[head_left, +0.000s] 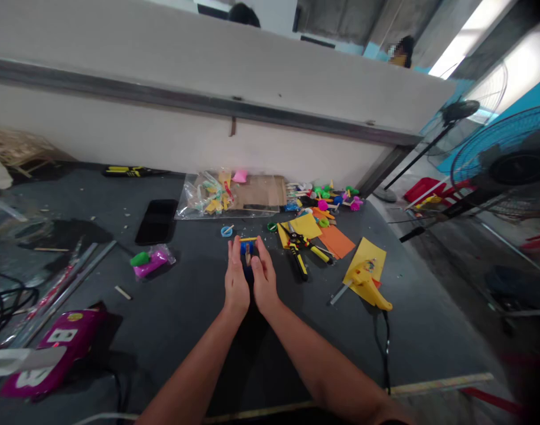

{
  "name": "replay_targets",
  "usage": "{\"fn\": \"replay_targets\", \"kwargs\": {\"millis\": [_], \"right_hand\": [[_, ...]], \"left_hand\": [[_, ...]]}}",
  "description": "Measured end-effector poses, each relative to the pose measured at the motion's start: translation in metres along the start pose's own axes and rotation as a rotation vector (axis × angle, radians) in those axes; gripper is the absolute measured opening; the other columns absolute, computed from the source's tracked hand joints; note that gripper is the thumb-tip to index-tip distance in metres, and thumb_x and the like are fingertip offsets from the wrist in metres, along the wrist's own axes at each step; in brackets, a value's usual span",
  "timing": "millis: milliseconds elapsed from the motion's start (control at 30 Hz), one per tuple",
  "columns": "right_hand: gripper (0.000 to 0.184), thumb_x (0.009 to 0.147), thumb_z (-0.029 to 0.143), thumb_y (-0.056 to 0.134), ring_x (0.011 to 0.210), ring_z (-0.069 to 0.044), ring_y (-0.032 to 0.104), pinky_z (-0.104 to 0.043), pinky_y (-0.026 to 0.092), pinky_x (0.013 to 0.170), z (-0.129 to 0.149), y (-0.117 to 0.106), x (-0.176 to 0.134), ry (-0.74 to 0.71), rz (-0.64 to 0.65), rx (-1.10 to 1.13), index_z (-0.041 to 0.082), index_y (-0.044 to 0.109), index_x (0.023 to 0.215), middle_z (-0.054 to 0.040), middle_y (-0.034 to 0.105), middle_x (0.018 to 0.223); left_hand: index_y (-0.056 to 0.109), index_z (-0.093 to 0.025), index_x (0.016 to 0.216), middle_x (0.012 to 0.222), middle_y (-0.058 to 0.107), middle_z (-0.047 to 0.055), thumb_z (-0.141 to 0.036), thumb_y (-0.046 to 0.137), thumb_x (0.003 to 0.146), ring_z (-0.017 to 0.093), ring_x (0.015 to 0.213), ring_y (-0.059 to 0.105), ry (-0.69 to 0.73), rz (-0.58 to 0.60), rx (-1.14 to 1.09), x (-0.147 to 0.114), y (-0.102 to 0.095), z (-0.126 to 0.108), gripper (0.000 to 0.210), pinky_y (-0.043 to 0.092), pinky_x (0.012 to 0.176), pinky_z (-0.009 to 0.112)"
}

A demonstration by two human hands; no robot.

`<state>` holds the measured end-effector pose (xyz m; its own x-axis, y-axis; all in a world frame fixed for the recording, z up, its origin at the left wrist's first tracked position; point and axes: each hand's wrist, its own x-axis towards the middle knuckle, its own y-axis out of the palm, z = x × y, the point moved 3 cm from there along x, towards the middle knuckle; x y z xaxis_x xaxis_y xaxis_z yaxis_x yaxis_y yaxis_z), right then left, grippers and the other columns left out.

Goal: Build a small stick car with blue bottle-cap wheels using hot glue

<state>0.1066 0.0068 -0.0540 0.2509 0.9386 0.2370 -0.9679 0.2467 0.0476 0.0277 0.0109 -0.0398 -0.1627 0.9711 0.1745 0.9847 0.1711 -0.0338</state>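
My left hand [237, 284] and my right hand [264, 282] face each other over the middle of the dark table. Pressed between their fingertips is a small craft piece [247, 247], with a blue round part, a yellow stick across its far end and a light wooden strip. The fingers hide its sides, so its full shape cannot be made out. Just beyond my left hand lies a blue ring [227, 231] with a small stick across it. To the right of my right hand, yellow-and-black pliers [299, 254] rest partly on yellow paper [306, 229].
A yellow glue gun [366, 284] with a black cord lies at right. Further left are a phone [157, 221], a purple packet [151, 262] and a purple power strip [59, 348]. A plastic bag [194, 200] and colourful parts [325, 198] line the wall. Fans stand beyond the table.
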Motion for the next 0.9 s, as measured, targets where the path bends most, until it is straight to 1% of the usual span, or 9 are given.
{"fn": "replay_targets", "kwargs": {"millis": [100,267,467,600,733,900], "right_hand": [[0.048,0.093,0.039,0.043,0.130,-0.020,0.039,-0.042,0.030,0.110,0.0010,-0.0009,-0.0046,-0.040,0.009,-0.027,0.025,0.040,0.139,-0.0064,0.041,0.144],[0.047,0.094,0.037,0.043,0.131,-0.020,0.039,-0.044,0.028,0.110,0.0003,-0.0029,-0.0086,-0.082,0.018,-0.063,0.027,0.039,0.139,-0.0055,0.042,0.143],[0.049,0.093,0.038,0.043,0.130,-0.021,0.038,-0.044,0.028,0.110,-0.0019,-0.0028,-0.0083,-0.078,0.021,-0.088,0.027,0.037,0.140,-0.0063,0.042,0.143],[0.049,0.093,0.038,0.043,0.129,-0.020,0.040,-0.043,0.030,0.109,-0.0032,-0.0029,-0.0076,-0.053,0.010,-0.075,0.025,0.037,0.140,-0.0070,0.043,0.142],[0.049,0.093,0.039,0.043,0.129,-0.020,0.041,-0.042,0.031,0.109,-0.0045,-0.0029,-0.0067,-0.034,0.002,-0.061,0.025,0.038,0.140,-0.0071,0.043,0.141],[0.049,0.092,0.040,0.043,0.129,-0.020,0.041,-0.043,0.030,0.109,-0.0051,-0.0028,-0.0069,-0.038,-0.001,-0.049,0.025,0.040,0.139,-0.0068,0.043,0.142]], "left_hand": [[0.037,-0.024,0.140,0.151,0.030,0.002,-0.053,0.019,0.093,0.016,0.142,0.013,0.011,-0.003,0.008,-0.0047,-0.0023,0.0010,0.058,0.011,0.116,0.035],[0.035,-0.022,0.141,0.153,0.026,0.003,-0.051,0.019,0.094,0.016,0.142,0.012,-0.027,-0.001,0.071,-0.0087,-0.0028,0.0051,0.058,0.012,0.116,0.034],[0.033,-0.022,0.142,0.153,0.024,0.002,-0.046,0.018,0.095,0.015,0.142,0.010,-0.023,0.010,0.087,-0.0064,-0.0004,0.0048,0.055,0.012,0.116,0.033],[0.033,-0.020,0.142,0.153,0.024,0.004,-0.045,0.018,0.095,0.015,0.143,0.009,-0.035,0.010,0.083,-0.0056,0.0009,0.0047,0.055,0.011,0.116,0.033],[0.033,-0.022,0.142,0.153,0.024,0.003,-0.043,0.019,0.095,0.015,0.143,0.009,-0.039,0.017,0.092,-0.0051,0.0011,0.0060,0.054,0.012,0.116,0.034],[0.032,-0.021,0.143,0.154,0.023,0.003,-0.044,0.019,0.095,0.015,0.143,0.008,-0.029,0.021,0.129,-0.0047,0.0003,0.0077,0.055,0.013,0.116,0.033]]}}
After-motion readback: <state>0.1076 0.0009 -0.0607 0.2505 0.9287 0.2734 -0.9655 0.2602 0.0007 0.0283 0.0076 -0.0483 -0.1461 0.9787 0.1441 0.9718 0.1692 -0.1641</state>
